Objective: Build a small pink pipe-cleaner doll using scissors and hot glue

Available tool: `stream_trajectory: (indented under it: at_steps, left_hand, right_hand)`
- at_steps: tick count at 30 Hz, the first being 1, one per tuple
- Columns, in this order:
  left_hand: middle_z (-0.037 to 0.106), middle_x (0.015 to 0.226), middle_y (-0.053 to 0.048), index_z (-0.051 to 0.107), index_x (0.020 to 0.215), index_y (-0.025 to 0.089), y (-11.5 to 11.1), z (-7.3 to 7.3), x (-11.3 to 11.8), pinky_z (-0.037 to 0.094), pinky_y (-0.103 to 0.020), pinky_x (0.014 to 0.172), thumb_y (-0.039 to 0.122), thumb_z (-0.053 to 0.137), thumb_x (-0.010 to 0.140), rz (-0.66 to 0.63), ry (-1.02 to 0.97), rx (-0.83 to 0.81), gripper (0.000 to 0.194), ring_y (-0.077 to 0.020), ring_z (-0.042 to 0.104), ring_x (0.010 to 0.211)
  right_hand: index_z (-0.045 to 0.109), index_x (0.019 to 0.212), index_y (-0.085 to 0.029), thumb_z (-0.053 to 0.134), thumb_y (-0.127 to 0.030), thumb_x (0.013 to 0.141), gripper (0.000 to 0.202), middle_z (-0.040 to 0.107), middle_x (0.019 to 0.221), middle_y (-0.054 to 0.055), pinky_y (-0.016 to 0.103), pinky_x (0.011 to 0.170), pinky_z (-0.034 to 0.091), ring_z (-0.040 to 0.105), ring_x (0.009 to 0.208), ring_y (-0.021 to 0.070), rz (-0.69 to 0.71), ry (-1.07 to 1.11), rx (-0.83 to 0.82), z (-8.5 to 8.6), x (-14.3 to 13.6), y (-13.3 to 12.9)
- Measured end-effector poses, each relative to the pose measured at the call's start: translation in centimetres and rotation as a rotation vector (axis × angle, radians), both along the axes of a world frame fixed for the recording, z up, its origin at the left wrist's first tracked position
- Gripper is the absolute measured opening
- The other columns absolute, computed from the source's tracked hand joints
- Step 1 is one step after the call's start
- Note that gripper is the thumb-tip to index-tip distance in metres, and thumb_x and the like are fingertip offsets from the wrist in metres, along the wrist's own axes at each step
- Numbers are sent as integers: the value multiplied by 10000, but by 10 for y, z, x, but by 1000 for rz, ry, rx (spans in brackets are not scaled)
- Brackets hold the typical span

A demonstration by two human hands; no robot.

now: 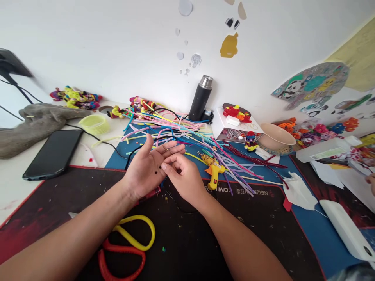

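My left hand (149,166) is turned palm up with the fingers stretched out. Two tiny black beads (156,172) lie on its palm. Over that palm, my right hand (183,177) pinches thumb and forefinger together, the tips right at one of the black dots; whether it is gripped I cannot tell. Just right of my right hand lies a yellow hot glue gun (215,173). Behind both hands spreads a loose pile of coloured pipe cleaners (181,128). Scissors with yellow and red handles (149,234) rest on the black mat below my left forearm.
A phone (54,154) lies at left, near a yellow-green coil (94,125). At the back stand a black flask (200,98) and a white box (234,127), with a beige bowl (278,136) beside them. A white device (347,230) lies at right. Part of another hand (371,181) shows at the right edge.
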State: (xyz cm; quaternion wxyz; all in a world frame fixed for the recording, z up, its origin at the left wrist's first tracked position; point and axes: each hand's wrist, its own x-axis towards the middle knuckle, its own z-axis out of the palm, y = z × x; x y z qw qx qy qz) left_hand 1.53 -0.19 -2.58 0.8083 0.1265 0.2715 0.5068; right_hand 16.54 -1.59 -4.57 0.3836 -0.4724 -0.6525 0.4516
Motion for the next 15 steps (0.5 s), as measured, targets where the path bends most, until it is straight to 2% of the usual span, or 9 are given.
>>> stream_trajectory:
  at_steps: [7,15]
  left_hand:
    - [831,1256,-231,835,1057,113,-1,2,1,649,-414,991,704,474,1094,-21,13,29,694,-335,800,1147]
    - [844,1224,-218,836,1111,113,-2,1,1,641,-393,983,721,488,1085,-49,10,57,701,-310,814,1063]
  right_hand:
    - [685,938,-237,708,-344,945,109,642,644,-56,298,609,425,573,578,158,-17,-31,22,-1,0,0]
    - [633,910,-245,711,-322,944,115,601,604,-79,285,584,399,546,555,151,10,-4,-46,-1,-2,1]
